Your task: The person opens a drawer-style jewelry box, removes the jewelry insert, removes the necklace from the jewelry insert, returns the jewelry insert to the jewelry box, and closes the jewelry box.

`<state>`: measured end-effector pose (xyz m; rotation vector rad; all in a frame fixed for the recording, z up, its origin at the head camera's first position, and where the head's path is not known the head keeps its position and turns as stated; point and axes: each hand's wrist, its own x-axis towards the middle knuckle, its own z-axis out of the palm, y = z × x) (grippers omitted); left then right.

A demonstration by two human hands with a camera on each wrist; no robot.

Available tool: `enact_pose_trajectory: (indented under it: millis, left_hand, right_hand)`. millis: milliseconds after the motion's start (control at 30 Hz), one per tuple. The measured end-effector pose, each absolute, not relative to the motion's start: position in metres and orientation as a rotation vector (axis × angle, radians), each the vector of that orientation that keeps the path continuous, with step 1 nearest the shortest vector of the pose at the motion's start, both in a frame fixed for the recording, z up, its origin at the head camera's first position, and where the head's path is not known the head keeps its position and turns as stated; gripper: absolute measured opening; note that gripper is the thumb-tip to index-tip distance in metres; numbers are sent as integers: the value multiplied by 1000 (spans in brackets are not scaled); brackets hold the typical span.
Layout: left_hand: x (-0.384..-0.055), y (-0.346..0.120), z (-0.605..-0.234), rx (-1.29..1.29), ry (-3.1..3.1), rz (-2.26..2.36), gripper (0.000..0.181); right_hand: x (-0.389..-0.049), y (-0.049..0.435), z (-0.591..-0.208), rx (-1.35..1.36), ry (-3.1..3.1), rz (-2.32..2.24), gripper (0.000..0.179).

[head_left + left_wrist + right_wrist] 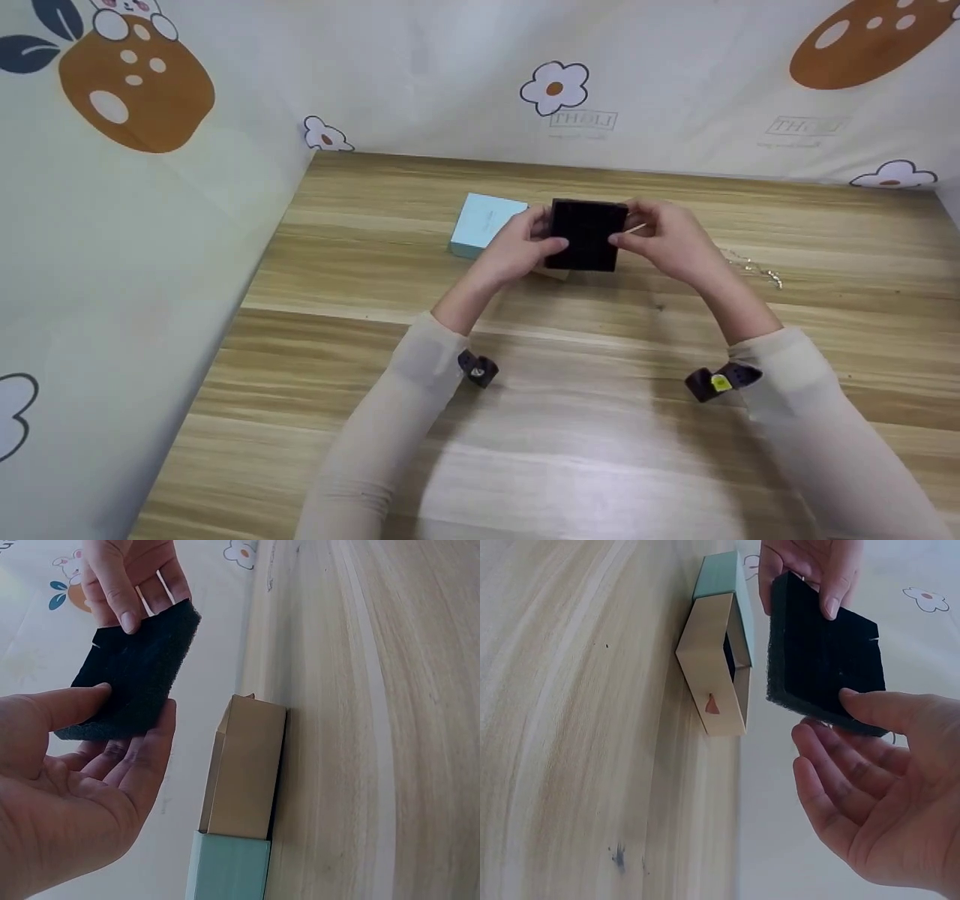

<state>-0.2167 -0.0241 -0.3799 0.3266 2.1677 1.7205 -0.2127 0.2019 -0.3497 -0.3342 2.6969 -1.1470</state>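
Observation:
A square black foam pad [586,236] is held up over the table between both hands. My left hand [517,244] grips its left side, thumb on the face and fingers behind. On the opposite side my right hand [671,236] pinches it the same way. Small slits show in the pad's edge [874,637]. Behind the left hand lies a light blue box sleeve [484,221]. Its beige drawer [697,652] is pulled partly out, with a small pinkish-brown tab [712,704] on the front. Something thin and pale by the right fingers is too small to tell.
A thin shiny chain [754,268] lies on the wooden table [570,420], beside the right forearm. A printed white cloth [420,82] hangs behind the table and along its left side.

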Motion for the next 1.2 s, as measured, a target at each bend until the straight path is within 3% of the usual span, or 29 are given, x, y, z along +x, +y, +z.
enact_pose_trajectory:
  millis: [1200]
  left_hand:
    - [-223, -43, -371, 230, 2132, 1801, 33]
  right_hand:
    - [-212, 203, -350, -301, 2676, -1260, 29]
